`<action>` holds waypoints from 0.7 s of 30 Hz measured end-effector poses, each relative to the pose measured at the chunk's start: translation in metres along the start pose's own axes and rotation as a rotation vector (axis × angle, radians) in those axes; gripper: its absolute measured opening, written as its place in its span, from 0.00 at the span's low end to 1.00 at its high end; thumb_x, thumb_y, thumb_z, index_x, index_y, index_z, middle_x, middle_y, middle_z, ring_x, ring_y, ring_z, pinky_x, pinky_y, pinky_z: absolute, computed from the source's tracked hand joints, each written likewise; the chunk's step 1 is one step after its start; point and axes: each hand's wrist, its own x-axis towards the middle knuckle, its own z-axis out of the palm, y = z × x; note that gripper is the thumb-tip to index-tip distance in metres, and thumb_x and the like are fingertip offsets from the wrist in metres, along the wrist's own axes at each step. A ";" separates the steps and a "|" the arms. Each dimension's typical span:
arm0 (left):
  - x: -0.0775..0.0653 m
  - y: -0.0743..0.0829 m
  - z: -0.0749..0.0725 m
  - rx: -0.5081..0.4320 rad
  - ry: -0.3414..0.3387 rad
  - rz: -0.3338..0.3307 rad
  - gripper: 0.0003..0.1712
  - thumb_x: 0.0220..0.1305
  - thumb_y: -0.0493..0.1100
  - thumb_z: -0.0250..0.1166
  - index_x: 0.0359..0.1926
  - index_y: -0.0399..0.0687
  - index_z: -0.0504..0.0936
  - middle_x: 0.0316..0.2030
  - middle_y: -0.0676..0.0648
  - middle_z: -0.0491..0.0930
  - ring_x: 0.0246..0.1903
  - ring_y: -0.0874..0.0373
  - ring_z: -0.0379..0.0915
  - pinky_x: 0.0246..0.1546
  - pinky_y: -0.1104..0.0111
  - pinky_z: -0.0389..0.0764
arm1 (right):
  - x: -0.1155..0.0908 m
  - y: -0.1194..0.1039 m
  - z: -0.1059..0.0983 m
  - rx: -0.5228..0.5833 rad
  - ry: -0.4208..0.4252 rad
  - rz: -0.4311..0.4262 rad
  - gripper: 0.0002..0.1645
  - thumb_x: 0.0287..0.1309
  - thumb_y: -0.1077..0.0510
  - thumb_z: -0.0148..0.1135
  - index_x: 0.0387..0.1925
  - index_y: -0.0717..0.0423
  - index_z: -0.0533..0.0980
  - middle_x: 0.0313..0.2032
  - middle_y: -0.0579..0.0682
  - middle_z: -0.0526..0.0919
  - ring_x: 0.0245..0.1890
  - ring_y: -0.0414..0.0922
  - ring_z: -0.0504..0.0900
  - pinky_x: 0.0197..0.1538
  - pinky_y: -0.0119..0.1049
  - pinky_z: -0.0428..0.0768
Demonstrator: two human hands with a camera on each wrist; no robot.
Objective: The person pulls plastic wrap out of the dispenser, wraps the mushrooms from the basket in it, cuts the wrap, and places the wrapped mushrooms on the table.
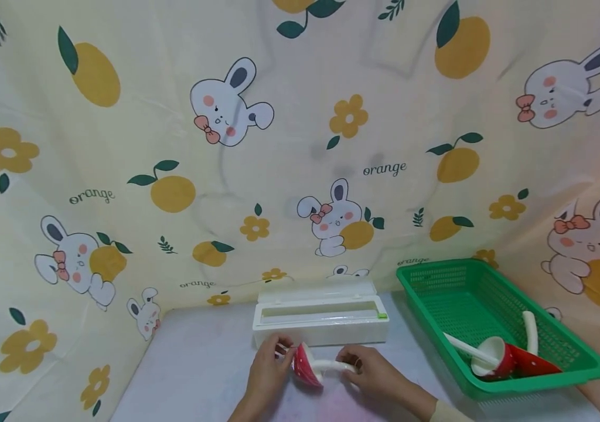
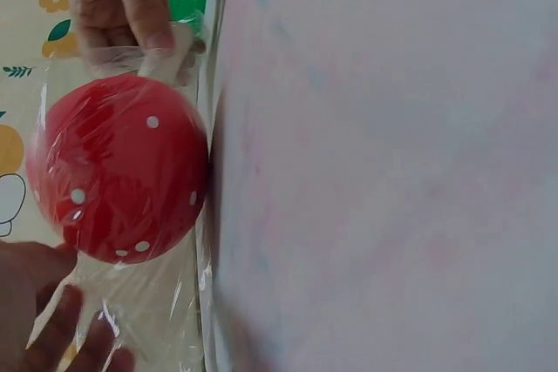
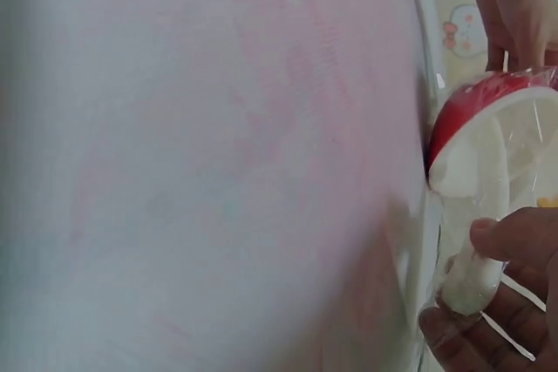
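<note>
A ladle with a red, white-dotted bowl (image 2: pixel 122 167) and a white handle (image 1: pixel 334 366) is covered in clear plastic film (image 2: pixel 139 302). The right hand (image 1: pixel 371 372) grips the handle near its end, thumb on one side and fingers on the other, as the right wrist view shows. Beside the bowl is the left hand (image 1: pixel 270 366), its thumb at the bowl's edge. In the left wrist view its fingers (image 2: pixel 61 324) are spread apart from the thumb, next to the loose film.
Behind the hands stands a white cling film box (image 1: pixel 321 334) with its lid raised. To the right, a green basket (image 1: pixel 469 293) holds other red and white ladles (image 1: pixel 492 354). A printed cloth (image 1: pixel 289 176) hangs behind the white table (image 1: pixel 189 363).
</note>
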 end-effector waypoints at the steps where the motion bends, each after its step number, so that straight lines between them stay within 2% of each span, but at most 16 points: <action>1: 0.000 0.001 0.001 0.024 0.020 0.001 0.12 0.61 0.41 0.72 0.39 0.60 0.77 0.35 0.61 0.77 0.37 0.63 0.75 0.40 0.68 0.77 | 0.000 0.000 -0.001 0.001 0.004 -0.013 0.10 0.58 0.62 0.70 0.40 0.50 0.80 0.34 0.41 0.85 0.35 0.32 0.79 0.36 0.30 0.80; 5: 0.002 0.003 0.004 0.106 0.096 0.016 0.15 0.59 0.42 0.74 0.38 0.63 0.75 0.32 0.64 0.76 0.37 0.63 0.73 0.39 0.67 0.77 | -0.001 0.000 -0.004 0.009 0.031 -0.052 0.11 0.59 0.63 0.69 0.42 0.50 0.80 0.36 0.41 0.86 0.36 0.33 0.81 0.37 0.32 0.81; 12: 0.007 0.009 0.005 0.186 0.203 0.121 0.15 0.58 0.42 0.75 0.39 0.61 0.77 0.34 0.62 0.78 0.34 0.63 0.74 0.36 0.68 0.77 | 0.002 -0.004 -0.013 0.034 0.080 -0.066 0.11 0.61 0.61 0.68 0.45 0.51 0.78 0.38 0.45 0.86 0.39 0.36 0.83 0.39 0.33 0.82; 14: 0.010 0.011 0.004 0.193 0.204 0.128 0.15 0.58 0.42 0.75 0.40 0.61 0.77 0.34 0.62 0.78 0.34 0.65 0.73 0.35 0.70 0.77 | 0.002 -0.005 -0.015 0.041 0.086 -0.060 0.10 0.62 0.61 0.68 0.44 0.50 0.78 0.38 0.45 0.86 0.39 0.37 0.84 0.40 0.33 0.82; 17: 0.014 0.012 0.005 0.177 0.186 0.096 0.13 0.60 0.44 0.74 0.40 0.63 0.77 0.34 0.64 0.80 0.33 0.67 0.72 0.35 0.71 0.76 | 0.003 -0.007 -0.017 0.050 0.093 -0.056 0.10 0.63 0.62 0.67 0.44 0.50 0.78 0.39 0.45 0.86 0.40 0.38 0.84 0.41 0.33 0.82; 21: 0.014 0.010 0.004 0.095 0.145 0.070 0.10 0.66 0.44 0.69 0.43 0.64 0.78 0.36 0.62 0.83 0.35 0.68 0.75 0.39 0.69 0.78 | 0.003 -0.008 -0.019 0.077 0.101 -0.032 0.09 0.64 0.62 0.66 0.45 0.53 0.77 0.38 0.47 0.86 0.39 0.39 0.84 0.41 0.33 0.83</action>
